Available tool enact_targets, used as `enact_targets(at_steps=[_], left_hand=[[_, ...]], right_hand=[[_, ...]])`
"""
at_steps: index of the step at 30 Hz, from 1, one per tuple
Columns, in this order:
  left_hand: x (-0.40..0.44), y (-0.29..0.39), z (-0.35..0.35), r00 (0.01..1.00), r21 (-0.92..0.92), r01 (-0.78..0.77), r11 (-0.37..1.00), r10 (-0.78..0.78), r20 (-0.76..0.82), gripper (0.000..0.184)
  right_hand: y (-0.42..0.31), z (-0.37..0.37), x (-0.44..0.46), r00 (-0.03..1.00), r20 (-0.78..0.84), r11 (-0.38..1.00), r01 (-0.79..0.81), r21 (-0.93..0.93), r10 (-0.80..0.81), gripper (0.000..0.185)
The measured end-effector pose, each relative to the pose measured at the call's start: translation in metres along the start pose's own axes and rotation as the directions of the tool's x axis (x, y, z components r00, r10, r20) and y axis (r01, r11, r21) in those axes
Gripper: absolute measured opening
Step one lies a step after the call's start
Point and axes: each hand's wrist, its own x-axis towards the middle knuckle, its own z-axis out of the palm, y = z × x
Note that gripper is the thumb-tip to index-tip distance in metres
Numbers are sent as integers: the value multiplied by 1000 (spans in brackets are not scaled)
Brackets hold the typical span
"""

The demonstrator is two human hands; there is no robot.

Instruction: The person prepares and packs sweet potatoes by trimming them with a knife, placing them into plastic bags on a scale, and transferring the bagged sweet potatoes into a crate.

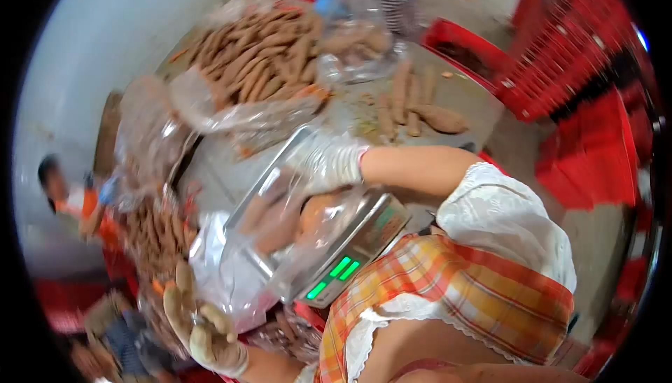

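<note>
A digital scale [381, 222] with lit green digits stands in front of me. On its pan lies a clear plastic bag [301, 222] with brown root vegetables inside. My right hand [325, 162], in a white glove, is at the bag's far side on the scale; its fingers are smeared and partly hidden by plastic. My left hand [203, 320], in a pale glove, is raised at the lower left, away from the scale, with its fingers apart and curled. Something small and shiny shows by its fingers, too blurred to name.
Beyond the scale is a large pile of roots [259, 54], with loose roots [413, 100] beside it. A blue-gloved person [395, 5] handles a bag at the top. Red crates [560, 40] stand right. Another person [77, 201] is at left.
</note>
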Motion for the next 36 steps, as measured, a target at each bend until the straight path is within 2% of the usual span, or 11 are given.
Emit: enact_targets(at_steps=[3,9,12,14,19,21,23,25,29,32,36], left_hand=[[12,-18,-1,989,170,3,985,-28,148,51],[19,-54,7,925,493,275,825,-368,100,59],[22,-67,19,877,554,249,795,-427,219,58],[26,-71,21,877,639,85,765,-361,316,58],[40,-66,41,976,589,113,800,-201,86,52],[48,-64,17,986,654,-44,755,-72,149,55],[50,-52,33,999,567,9,824,-33,32,59],[53,-41,45,989,404,7,915,54,-140,64],[52,-11,25,982,419,-74,905,139,-127,64],[49,6,7,976,439,-96,894,171,-136,65],[47,18,-6,976,458,-81,885,164,-146,66]], right_hand=[[13,43,-23,989,-70,989,124,-79,-130,60],[32,48,-101,876,-468,589,441,678,-118,47],[112,71,-111,878,133,276,-285,918,461,26],[114,63,-138,917,169,435,-326,839,360,40],[116,58,-166,995,18,381,20,924,-94,51],[145,59,-179,966,-238,-112,249,962,103,48],[170,57,-181,710,-214,56,239,969,671,49],[200,64,-182,545,-366,656,-611,444,755,56],[220,98,-200,578,-337,624,-780,38,743,73],[214,85,-194,572,-316,642,-739,202,757,83],[181,68,-180,525,-363,366,104,925,770,74]])
